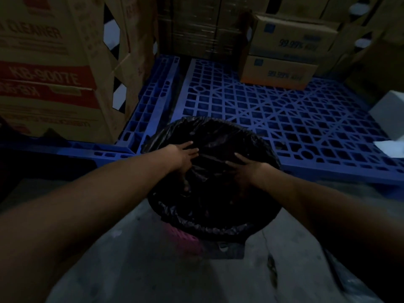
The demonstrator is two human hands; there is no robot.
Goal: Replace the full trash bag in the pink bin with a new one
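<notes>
A black trash bag (pixel 218 136) lines the pink bin (pixel 185 236), its edge folded over the rim all the way round. Only a strip of the bin's pink wall shows below the bag at the front. My left hand (pixel 185 157) lies flat on the bag film inside the mouth, at the left, fingers spread. My right hand (pixel 246 169) presses on the film at the right, fingers apart and pointing inward. The scene is dim, and the inside of the bag is too dark to see.
The bin stands on a grey concrete floor (pixel 153 270) against a blue plastic pallet (pixel 273 110). Tall cardboard boxes (pixel 50 68) rise at the left. Two stacked cartons (pixel 284 60) sit on the pallet's far side. A white box (pixel 391 114) is at the right edge.
</notes>
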